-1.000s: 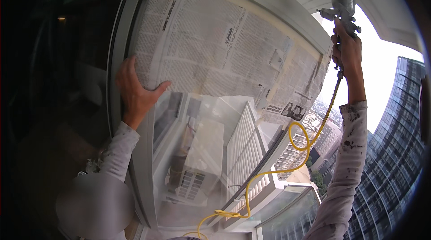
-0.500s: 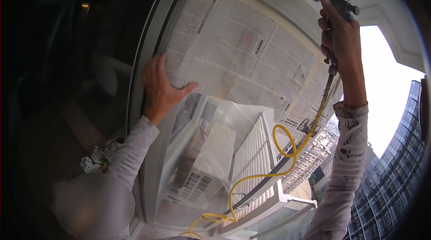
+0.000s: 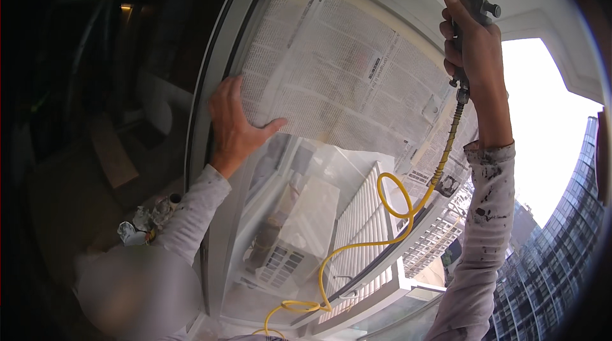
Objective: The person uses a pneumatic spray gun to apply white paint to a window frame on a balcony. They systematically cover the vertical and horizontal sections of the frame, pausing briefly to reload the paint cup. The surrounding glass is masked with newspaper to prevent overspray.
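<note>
Raised at the upper right, my right hand (image 3: 478, 44) is wrapped round the handle of a spray gun (image 3: 468, 0), whose nozzle points left toward the top of the window frame. A yellow air hose (image 3: 396, 239) runs from the gun's base down in a loop to the lower middle. Newspaper (image 3: 331, 76) covers the upper part of the glass pane, with masking tape along its edges. My left hand (image 3: 234, 127) rests at the pane's left frame (image 3: 213, 79), thumb stretched over the newspaper's lower left edge. Its fingers are spread and hold nothing.
Behind the glass stand a white box-shaped unit (image 3: 303, 232) and white louvred slats (image 3: 360, 226). A tall glass building (image 3: 551, 258) rises outside at right. Foil-wrapped bits (image 3: 137, 229) lie beside my left forearm. A brown board (image 3: 113, 156) lies in the dark room at left.
The spray gun and my right hand have shifted a little left, and the hose has swung with them. My left hand stays in the same spot on the frame.
</note>
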Demonstrator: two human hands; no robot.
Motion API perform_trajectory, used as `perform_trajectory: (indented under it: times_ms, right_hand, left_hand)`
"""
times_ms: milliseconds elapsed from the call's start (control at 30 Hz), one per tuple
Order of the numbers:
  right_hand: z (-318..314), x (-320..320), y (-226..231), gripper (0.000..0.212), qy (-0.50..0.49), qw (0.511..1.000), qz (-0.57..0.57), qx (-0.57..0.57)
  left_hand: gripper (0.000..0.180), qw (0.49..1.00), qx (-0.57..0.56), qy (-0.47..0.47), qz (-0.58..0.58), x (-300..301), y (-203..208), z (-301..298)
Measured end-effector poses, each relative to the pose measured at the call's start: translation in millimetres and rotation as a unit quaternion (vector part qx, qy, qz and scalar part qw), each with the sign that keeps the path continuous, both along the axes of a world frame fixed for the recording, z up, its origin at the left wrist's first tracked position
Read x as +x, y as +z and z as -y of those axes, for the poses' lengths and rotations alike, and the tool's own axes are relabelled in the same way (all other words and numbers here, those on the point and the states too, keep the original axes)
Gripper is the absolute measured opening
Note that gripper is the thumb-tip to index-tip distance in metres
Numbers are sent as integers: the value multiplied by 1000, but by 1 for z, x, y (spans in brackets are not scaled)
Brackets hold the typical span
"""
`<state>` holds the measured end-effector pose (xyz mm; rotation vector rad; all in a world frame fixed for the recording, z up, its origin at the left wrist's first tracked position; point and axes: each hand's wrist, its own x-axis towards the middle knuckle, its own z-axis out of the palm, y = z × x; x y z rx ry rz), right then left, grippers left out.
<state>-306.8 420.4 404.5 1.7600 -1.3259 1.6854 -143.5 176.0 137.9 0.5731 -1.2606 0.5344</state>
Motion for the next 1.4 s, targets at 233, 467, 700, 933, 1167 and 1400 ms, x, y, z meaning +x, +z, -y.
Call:
perform_trajectory:
  times_ms: [233,467,700,933,1167,1400]
  right_hand:
    - [-36,-82,-2,34,-187,978,-76,-46]
    - [-44,-43,-21,32,-77,994,72,-42]
    - [-3,25,-19,39,23,1000,-4,-8]
    - [9,51,-24,39,65,996,-55,9]
    - [-15,-22,-28,23,-135,987,-83,3]
    - [-60,-92,-28,27,-73,987,144,-16]
  left_hand:
    - [112,1000,-6,4,-2,0,2,-1]
    - [111,1000,-6,0,-2,4,1,-1]
    - [111,1000,-10,-16,-9,1,1,-1]
    - [112,1000,-18,-8,-5,3,1,-1]
    - [115,1000,-12,-9,-8,-1,1,-1]
    - [117,1000,-19,-1,-5,-2,1,1]
